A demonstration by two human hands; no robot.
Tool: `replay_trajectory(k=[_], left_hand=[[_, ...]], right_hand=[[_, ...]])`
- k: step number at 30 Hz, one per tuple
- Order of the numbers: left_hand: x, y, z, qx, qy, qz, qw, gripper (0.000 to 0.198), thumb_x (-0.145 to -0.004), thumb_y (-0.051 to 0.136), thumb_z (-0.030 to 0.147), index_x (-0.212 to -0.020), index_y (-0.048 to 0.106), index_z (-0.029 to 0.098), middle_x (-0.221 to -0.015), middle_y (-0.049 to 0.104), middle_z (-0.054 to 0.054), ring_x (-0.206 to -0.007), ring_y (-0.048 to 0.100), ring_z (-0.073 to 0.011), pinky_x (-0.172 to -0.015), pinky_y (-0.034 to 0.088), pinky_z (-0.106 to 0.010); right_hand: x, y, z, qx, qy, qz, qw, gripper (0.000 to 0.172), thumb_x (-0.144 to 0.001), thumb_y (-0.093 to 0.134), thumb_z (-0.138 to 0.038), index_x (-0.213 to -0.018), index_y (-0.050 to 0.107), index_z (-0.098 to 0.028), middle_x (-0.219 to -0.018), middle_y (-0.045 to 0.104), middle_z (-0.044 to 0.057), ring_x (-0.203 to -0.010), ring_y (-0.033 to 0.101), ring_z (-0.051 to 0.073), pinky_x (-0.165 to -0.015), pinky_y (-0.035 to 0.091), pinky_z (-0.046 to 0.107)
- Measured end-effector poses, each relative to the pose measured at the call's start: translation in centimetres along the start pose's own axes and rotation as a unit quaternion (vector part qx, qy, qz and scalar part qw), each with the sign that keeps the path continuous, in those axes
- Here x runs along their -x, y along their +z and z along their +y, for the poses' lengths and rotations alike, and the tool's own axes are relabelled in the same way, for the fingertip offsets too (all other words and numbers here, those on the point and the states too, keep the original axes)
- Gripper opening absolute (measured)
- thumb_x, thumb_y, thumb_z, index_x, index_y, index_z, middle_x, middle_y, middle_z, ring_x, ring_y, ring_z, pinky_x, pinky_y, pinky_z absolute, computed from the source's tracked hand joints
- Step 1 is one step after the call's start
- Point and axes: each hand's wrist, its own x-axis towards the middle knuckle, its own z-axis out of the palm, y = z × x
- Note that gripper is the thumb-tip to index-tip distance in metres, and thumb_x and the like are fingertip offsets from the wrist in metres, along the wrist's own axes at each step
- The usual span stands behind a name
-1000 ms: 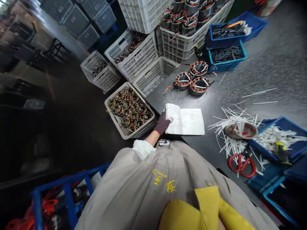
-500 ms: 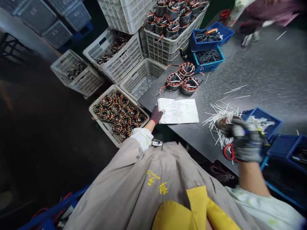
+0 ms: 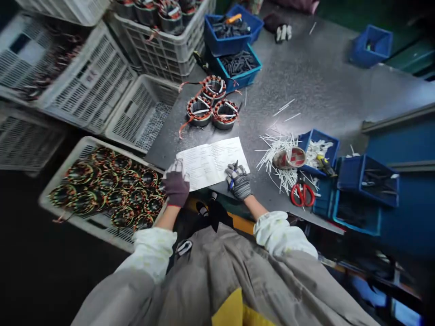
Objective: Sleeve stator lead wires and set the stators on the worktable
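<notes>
Dark grey, smooth-topped counter [image 3: 319,86]: strewn at right with thin white strips [image 3: 270,156], beside red-handled scissors [image 3: 303,199] and a blue plastic bin [image 3: 311,169]. White-paged open notebook [image 3: 207,165]: lay at the near edge. Left hand in purple-and-grey glove [image 3: 176,185]: touched its left edge; whether that grip pinched the paper could not be told. Right hand in grey knitted glove [image 3: 239,182]: narrow grip, held a slim blue pen [image 3: 232,183] over the right page. Pale slatted plastic crates [image 3: 88,83]: stood left, above dark floor [image 3: 27,258]
</notes>
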Motion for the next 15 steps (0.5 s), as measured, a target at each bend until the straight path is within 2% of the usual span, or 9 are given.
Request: replay_trajectory(k=[2, 4, 6, 9, 12, 15], left_hand=[[1.0, 1.4, 0.7, -0.025, 0.11, -0.03, 0.993, 0.052, -0.108, 0.061, 0.025, -0.159, 0.068, 0.021, -0.171, 0.064, -0.017, -0.166, 0.051, -0.0423, -0.144, 0.028, -0.072], [2.1, 3.0, 2.5, -0.013, 0.202, -0.077, 0.976, 0.048, -0.111, 0.058, 0.027, -0.156, 0.072, 0.032, -0.171, 0.066, -0.008, -0.167, 0.052, -0.0366, -0.145, 0.029, -0.069], [2.6, 4.4, 4.3, 0.002, 0.26, -0.111, 0.959, 0.044, -0.113, 0.056, 0.028, -0.153, 0.074, 0.035, -0.171, 0.066, -0.005, -0.167, 0.053, -0.0346, -0.144, 0.031, -0.067], [2.1, 5.9, 5.5, 0.012, 0.285, -0.125, 0.95, 0.04, -0.116, 0.056, 0.032, -0.151, 0.074, 0.033, -0.17, 0.067, -0.006, -0.166, 0.054, -0.0363, -0.142, 0.031, -0.07], [0.7, 6.4, 4.4, 0.034, 0.292, -0.118, 0.949, 0.037, -0.116, 0.056, 0.035, -0.148, 0.074, 0.033, -0.168, 0.069, -0.006, -0.165, 0.054, -0.0365, -0.141, 0.03, -0.075], [-0.5, 6.5, 2.9, 0.041, 0.3, -0.104, 0.947, 0.036, -0.115, 0.058, 0.035, -0.147, 0.074, 0.034, -0.168, 0.069, -0.007, -0.165, 0.054, -0.0362, -0.141, 0.027, -0.076]], right_hand=[[0.6, 0.5, 0.6, 0.0, -0.021, 0.015, 1.0, 0.036, -0.101, 0.066, -0.023, -0.133, 0.082, -0.025, -0.152, 0.077, 0.014, -0.149, 0.067, 0.035, -0.136, 0.044, 0.067], [1.2, 0.6, 0.8, -0.001, -0.045, 0.029, 0.999, 0.035, -0.104, 0.066, -0.026, -0.135, 0.081, -0.026, -0.152, 0.076, 0.014, -0.15, 0.066, 0.036, -0.135, 0.045, 0.067], [1.5, 0.3, 0.7, 0.0, -0.064, 0.055, 0.996, 0.033, -0.106, 0.067, -0.027, -0.136, 0.08, -0.026, -0.149, 0.078, 0.015, -0.147, 0.069, 0.034, -0.133, 0.048, 0.065], [1.9, -0.4, 0.4, 0.005, -0.088, 0.118, 0.989, 0.027, -0.11, 0.066, -0.029, -0.134, 0.079, -0.025, -0.138, 0.081, 0.014, -0.138, 0.074, 0.033, -0.128, 0.053, 0.064], [2.5, -1.2, 0.3, 0.018, -0.064, 0.167, 0.984, 0.027, -0.113, 0.061, -0.03, -0.133, 0.078, -0.026, -0.13, 0.083, 0.013, -0.13, 0.078, 0.032, -0.122, 0.059, 0.06], [3.1, -1.7, 0.4, 0.005, -0.017, 0.159, 0.987, 0.036, -0.115, 0.053, -0.033, -0.142, 0.075, -0.026, -0.131, 0.082, 0.015, -0.125, 0.079, 0.032, -0.114, 0.065, 0.055]])
